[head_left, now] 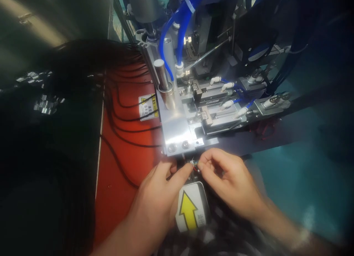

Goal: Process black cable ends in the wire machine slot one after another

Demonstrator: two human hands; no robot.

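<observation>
Nearby, a sign with a yellow arrow [189, 210] faces up between two bare forearms. Just beyond, the right hand [232, 175] pinches thin coloured wires [195, 164] between thumb and forefinger; the left hand's [156, 189] thumb meets their tips, its grip unclear. The wires, just before a metal block [177, 132], seem mid-handling, not released; any finished connection is hidden. Farther back, blue tubes [181, 42] rise.

Left grip [160, 189]: bared past the wrist [138, 217]
Right grip [231, 178]: likewise bared
Clothing [221, 234]: dark cloth, mottled with paler patches, blurred
</observation>
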